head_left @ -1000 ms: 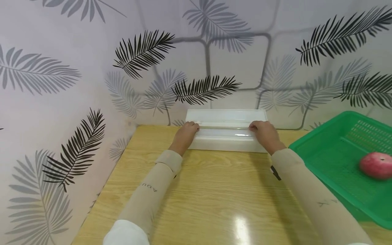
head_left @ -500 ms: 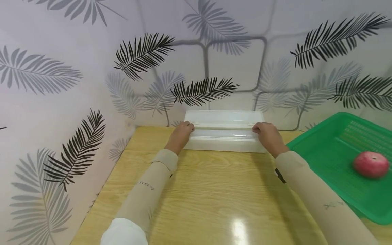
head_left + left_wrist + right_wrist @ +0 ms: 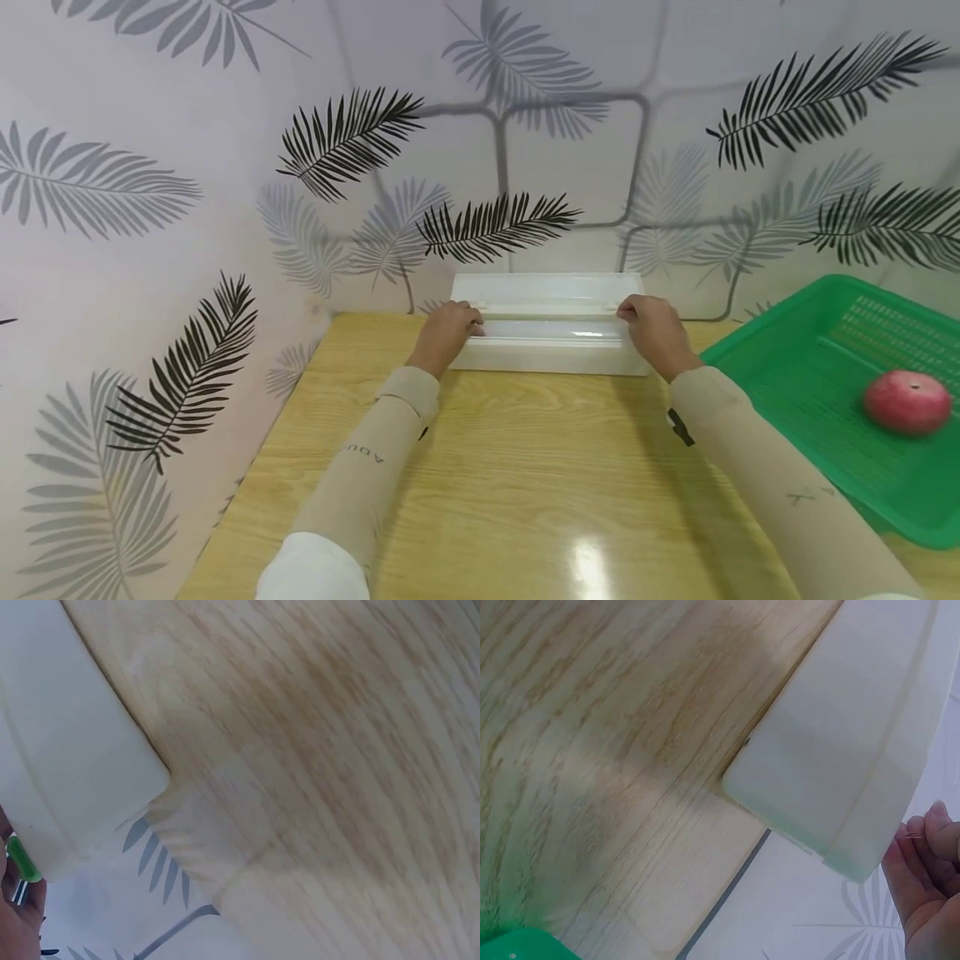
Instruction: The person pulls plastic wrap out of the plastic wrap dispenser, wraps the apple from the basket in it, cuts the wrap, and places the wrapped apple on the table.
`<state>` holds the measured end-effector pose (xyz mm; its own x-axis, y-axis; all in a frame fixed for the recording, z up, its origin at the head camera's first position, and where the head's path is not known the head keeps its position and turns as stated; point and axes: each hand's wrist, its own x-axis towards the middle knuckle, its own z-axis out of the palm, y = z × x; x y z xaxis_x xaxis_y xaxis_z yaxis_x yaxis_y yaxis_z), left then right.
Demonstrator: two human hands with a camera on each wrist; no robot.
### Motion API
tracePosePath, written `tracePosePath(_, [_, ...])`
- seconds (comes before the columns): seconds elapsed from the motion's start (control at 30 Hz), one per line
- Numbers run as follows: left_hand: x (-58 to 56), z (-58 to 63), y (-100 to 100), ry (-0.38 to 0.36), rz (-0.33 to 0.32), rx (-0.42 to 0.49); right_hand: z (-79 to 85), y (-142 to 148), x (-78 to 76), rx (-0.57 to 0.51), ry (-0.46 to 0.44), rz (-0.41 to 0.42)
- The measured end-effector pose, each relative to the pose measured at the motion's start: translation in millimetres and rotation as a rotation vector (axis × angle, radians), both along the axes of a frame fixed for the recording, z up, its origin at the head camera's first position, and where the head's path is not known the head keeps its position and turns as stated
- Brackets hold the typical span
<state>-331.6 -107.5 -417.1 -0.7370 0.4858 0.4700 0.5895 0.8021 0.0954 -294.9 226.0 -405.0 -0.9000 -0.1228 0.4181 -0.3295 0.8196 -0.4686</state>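
A long white cling film dispenser (image 3: 547,358) lies along the table's back edge, its lid (image 3: 547,287) raised toward the wall. Glossy clear film (image 3: 585,329) shows in its open top. My left hand (image 3: 447,332) is at the dispenser's left end, fingertips on or just over the film; their hold is unclear. At the right end, my right hand (image 3: 655,332) has thumb and fingers together. The right wrist view shows that hand (image 3: 930,870) pinching a thin clear edge of film (image 3: 910,835) beyond the dispenser. A small green piece (image 3: 22,860) shows at the left hand's fingers.
A green plastic basket (image 3: 795,442) stands to the right, close to my right forearm, with a round pinkish-red fruit (image 3: 908,402) in it. The wooden table (image 3: 517,475) stretches in front of the dispenser. A leaf-patterned wall (image 3: 570,167) rises directly behind.
My left fingertips have parted a little and shifted onto the film, where they were closer together before. The right hand stays at its end, slightly farther right than a second ago.
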Motion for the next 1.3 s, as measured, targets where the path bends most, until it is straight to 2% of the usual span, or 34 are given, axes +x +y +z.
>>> tracePosePath(0.13, [-4.5,-6.3,1,-0.026,0.002,0.040,1.3,1,-1.3,-0.037,-0.007,-0.013])
tracePosePath(0.33, [-4.5,-8.4,-1,0.067,-0.020,0.033,5.4,1,-2.2,-0.050,0.010,0.022])
tracePosePath(0.43, [-3.1,-7.3,-4,0.094,-0.052,0.031,7.8,0,-2.6,-0.040,0.039,0.025])
tracePosePath(0.57, [-3.2,-4.5,-7,0.062,-0.100,0.046,10.8,0,-2.3,-0.035,0.052,0.019])
tracePosePath(0.77, [-1.0,-1.8,-12,-0.002,-0.133,0.070,11.5,1,-0.9,-0.034,0.000,0.018])
tracePosePath(1.0, [6.0,6.1,-12,-0.030,-0.119,0.025,13.0,0,0.3,-0.014,-0.034,0.024])
tracePosePath(1.1, [7.5,10.7,-12,-0.034,-0.112,0.016,14.6,0,0.6,-0.002,-0.018,0.039])
tracePosePath(1.3, [9.5,24.8,-9,-0.059,-0.107,0.021,22.0,-1,1.9,0.022,0.071,0.069])
